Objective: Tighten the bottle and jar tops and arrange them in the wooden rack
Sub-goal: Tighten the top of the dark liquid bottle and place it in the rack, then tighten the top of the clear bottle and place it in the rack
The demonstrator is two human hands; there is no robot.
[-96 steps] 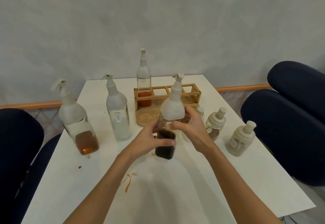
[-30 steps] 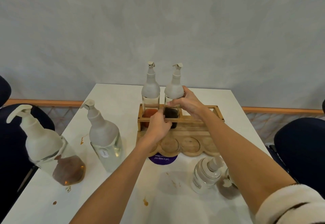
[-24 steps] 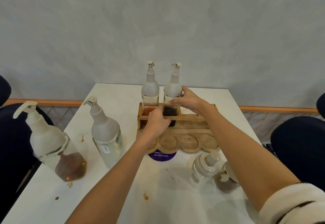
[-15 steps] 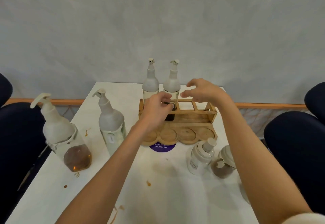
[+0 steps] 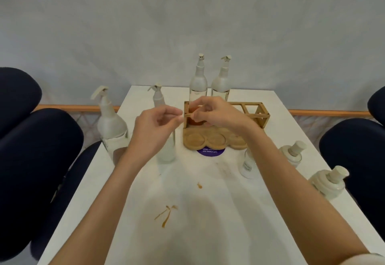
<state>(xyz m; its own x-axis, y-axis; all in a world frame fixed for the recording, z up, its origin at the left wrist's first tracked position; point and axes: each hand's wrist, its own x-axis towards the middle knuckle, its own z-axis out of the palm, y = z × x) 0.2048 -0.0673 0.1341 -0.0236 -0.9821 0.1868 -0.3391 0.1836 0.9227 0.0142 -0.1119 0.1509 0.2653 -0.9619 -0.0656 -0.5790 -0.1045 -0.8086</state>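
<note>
Done: two tall bottles (image 5: 198, 81) in wooden rack (image 5: 258, 117), centre frame. Pending: two large spray bottles (image 5: 110, 119) centre-left, three jars (image 5: 291, 154) lower right. Left hand (image 5: 154, 131), right hand (image 5: 216, 112): loosely curled, empty.

A pale grey wall (image 5: 187, 15), faintly mottled, fills the upper half under soft, even light. Along its foot runs an orange-brown wooden strip (image 5: 73, 108) (it shows on both sides of the table (image 5: 208, 239)). The white table bears a few brown stains (image 5: 166, 214), and dark navy padded chairs (image 5: 37, 150) flank it left and right
</note>
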